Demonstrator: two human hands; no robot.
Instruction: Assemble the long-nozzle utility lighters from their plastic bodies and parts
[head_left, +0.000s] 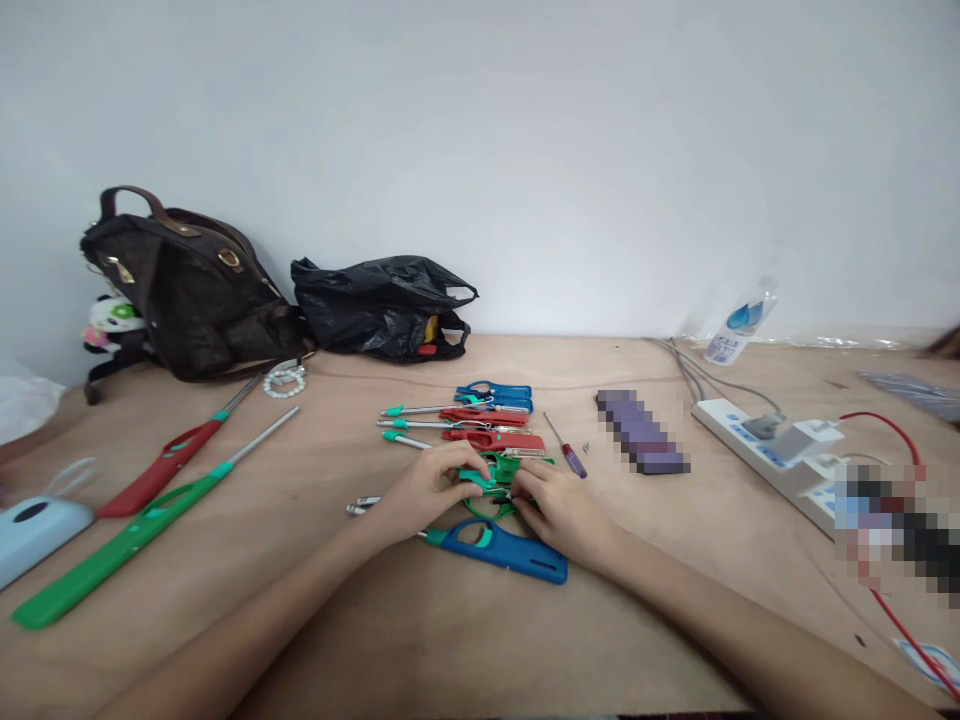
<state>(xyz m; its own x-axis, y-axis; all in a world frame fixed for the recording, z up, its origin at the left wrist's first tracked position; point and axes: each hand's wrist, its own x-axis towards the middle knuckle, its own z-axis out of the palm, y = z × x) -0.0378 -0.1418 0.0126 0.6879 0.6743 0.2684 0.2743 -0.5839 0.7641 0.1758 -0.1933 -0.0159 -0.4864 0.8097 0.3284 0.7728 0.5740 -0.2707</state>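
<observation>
My left hand [439, 484] pinches, thumb and forefinger together, at the teal trigger area of an opened green long-neck lighter [491, 508]. From the other side my right hand [561, 508] closes its fingertips on the same lighter, whose small inner parts are partly hidden by the fingers. A whole blue long-neck lighter [517, 556] lies just in front of both hands. Behind them are opened red lighter halves [495, 440] and blue lighter halves [495, 392], with metal tubes pointing left. A small screwdriver [568, 448] with a purple handle rests to the right, beside tiny screws [586, 448].
At left lie a red lighter [161, 468], a green lighter [124, 548] and a light-blue device [41, 530]. A dark backpack [202, 290] and black plastic bag [375, 305] stand near the wall. A power strip [757, 455] with cables and a bottle [742, 322] are at right.
</observation>
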